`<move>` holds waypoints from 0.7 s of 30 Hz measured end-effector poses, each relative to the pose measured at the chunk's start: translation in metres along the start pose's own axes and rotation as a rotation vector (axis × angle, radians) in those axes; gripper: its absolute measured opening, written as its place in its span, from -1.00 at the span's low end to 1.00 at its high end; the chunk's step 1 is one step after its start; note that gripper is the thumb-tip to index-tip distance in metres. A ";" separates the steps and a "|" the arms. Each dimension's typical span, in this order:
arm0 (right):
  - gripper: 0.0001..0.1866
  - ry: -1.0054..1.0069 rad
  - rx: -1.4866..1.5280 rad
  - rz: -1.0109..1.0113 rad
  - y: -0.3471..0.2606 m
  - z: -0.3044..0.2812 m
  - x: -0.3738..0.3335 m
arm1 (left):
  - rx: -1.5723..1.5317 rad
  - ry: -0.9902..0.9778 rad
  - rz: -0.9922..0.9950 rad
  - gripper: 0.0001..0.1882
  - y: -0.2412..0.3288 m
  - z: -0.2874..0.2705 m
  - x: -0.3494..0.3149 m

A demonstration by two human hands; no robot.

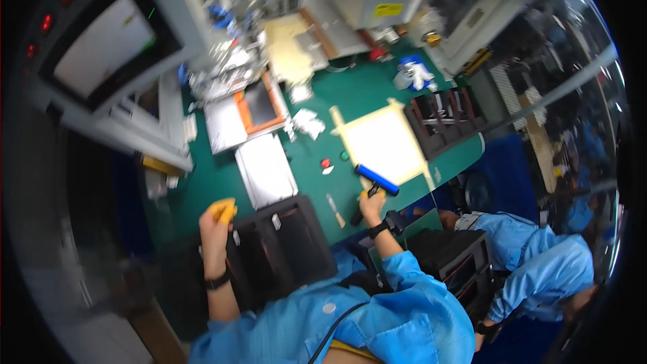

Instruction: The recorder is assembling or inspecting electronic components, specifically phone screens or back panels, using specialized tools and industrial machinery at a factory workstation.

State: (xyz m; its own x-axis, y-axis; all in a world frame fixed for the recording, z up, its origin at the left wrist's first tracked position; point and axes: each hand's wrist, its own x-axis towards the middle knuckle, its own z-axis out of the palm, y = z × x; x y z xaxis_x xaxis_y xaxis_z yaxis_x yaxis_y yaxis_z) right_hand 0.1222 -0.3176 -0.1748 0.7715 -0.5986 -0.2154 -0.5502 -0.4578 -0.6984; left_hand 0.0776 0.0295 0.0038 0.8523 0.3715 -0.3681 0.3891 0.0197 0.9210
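My right hand (pixel 372 207), with yellow finger covers, is closed round the dark handle of a blue roller (pixel 377 179). The roller lies slantwise over the near edge of a pale, tape-edged sheet (pixel 381 145); I cannot tell whether it touches. My left hand (pixel 217 221) hovers by the left edge of a black foam tray (pixel 296 232), fingers in yellow covers bent together; what they hold, if anything, is hidden. Between the hands, a small knife-like tool with a light handle (pixel 335 211) lies on the green mat (pixel 317 185).
A white panel (pixel 267 172) and an orange-framed dark plate (pixel 259 106) lie on the left. Crumpled white film (pixel 308 123) and a red round piece (pixel 325 162) are mid-mat. A dark slotted rack (pixel 445 121) stands right. A co-worker in blue (pixel 539 263) bends at lower right.
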 end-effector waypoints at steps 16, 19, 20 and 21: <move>-0.56 -0.181 -0.235 -0.640 -0.040 -0.009 -0.061 | 0.526 0.211 0.449 -0.80 -0.050 0.066 0.124; -0.61 -0.284 -0.178 -0.724 -0.045 -0.011 -0.069 | 0.732 0.302 0.552 -0.82 -0.056 0.087 0.124; -0.61 -0.283 -0.180 -0.718 -0.046 -0.011 -0.072 | 0.733 0.296 0.551 -0.82 -0.053 0.094 0.120; -0.63 -0.332 -0.156 -0.701 -0.047 -0.011 -0.074 | 0.695 0.293 0.516 -0.81 -0.048 0.102 0.115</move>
State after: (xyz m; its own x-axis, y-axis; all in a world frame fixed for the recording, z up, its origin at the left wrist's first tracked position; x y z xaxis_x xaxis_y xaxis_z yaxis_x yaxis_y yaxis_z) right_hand 0.0874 -0.2595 -0.1184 0.9964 0.0796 0.0298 0.0799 -0.7570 -0.6485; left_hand 0.1927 -0.0234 -0.0962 0.8930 0.4019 0.2027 0.1883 -0.7426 0.6427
